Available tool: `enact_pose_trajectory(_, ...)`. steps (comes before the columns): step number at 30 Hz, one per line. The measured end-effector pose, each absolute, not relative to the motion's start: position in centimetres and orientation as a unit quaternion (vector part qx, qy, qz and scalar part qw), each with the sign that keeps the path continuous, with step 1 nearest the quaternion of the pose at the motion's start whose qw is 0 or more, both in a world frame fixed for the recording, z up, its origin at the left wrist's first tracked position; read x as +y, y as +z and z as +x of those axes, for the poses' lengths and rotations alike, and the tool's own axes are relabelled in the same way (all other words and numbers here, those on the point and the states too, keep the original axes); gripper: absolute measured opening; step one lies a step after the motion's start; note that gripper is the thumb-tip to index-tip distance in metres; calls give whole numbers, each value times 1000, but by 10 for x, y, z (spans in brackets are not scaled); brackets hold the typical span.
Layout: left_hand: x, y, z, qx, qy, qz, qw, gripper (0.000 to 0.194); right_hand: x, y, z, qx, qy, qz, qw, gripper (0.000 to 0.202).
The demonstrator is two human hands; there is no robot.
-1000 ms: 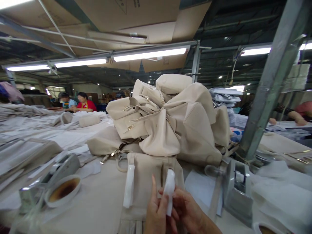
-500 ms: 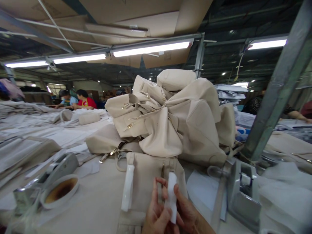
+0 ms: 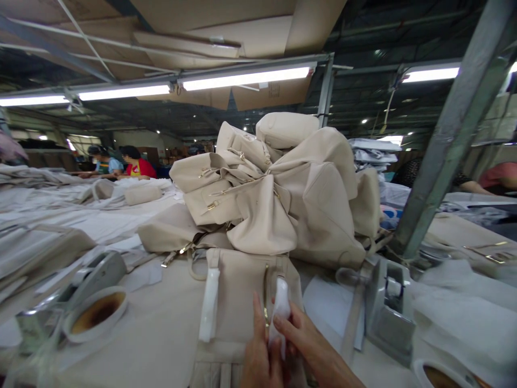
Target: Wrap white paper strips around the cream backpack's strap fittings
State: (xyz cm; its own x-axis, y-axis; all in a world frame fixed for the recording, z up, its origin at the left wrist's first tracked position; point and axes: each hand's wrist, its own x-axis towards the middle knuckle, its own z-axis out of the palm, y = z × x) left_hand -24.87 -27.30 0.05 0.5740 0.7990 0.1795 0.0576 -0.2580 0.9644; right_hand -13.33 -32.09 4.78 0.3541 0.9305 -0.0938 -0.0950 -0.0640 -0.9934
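A beige bag [image 3: 234, 302] lies in front of me, with a gold zipper [image 3: 265, 296] near its middle. White wrapping covers its left strap [image 3: 209, 304]. Another white-wrapped strap [image 3: 281, 296] is on the right side, between my hands. My right hand [image 3: 301, 334] pinches this wrapped strap from the right, thumb on top. My left hand [image 3: 262, 353] is against its lower left side, index finger pointing up beside the zipper, other fingers bent at the wrapping. The lower end of the strap is hidden by my fingers.
A pile of beige bags [image 3: 262, 215] rises behind. Tape dispensers stand left [image 3: 92, 285] and right [image 3: 390, 312]. A bowl of brown liquid [image 3: 97, 315] is at left, another bowl [image 3: 434, 374] at lower right. A metal post [image 3: 452, 129] slants at right. People [image 3: 139, 164] sit far left.
My right thumb has come down over the wrapped strap. My left hand has shifted lower, its index finger now straight, and more of the zipper shows. The view has turned slightly right.
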Motion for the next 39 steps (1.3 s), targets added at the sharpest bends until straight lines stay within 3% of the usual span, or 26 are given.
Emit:
enact_pose_trajectory(6, -271, 4, -251, 250, 340, 729, 538, 78, -324, 53, -128, -390, 439, -578, 567, 35)
enact_pose_trajectory(10, -266, 7, -254, 238, 298, 707, 596, 84, -324, 53, -123, -418, 481, -514, 575, 34)
enact_pose_trajectory(17, -259, 10, -252, 204, 223, 515, 802, 114, -323, 49, -122, -405, 464, -507, 603, 41)
enact_pose_trajectory(20, -256, 11, -255, 264, 217, 451, 825, 97, -326, 49, -122, -388, 475, -498, 613, 44)
enact_pose_trajectory(25, -258, 14, -254, 329, 281, 522, 735, 69, -330, 51, -124, -369, 514, -456, 626, 43)
enact_pose_trajectory(39, -260, 14, -256, 337, 255, 555, 716, 60, -323, 33, -123, -387, 460, -488, 633, 33)
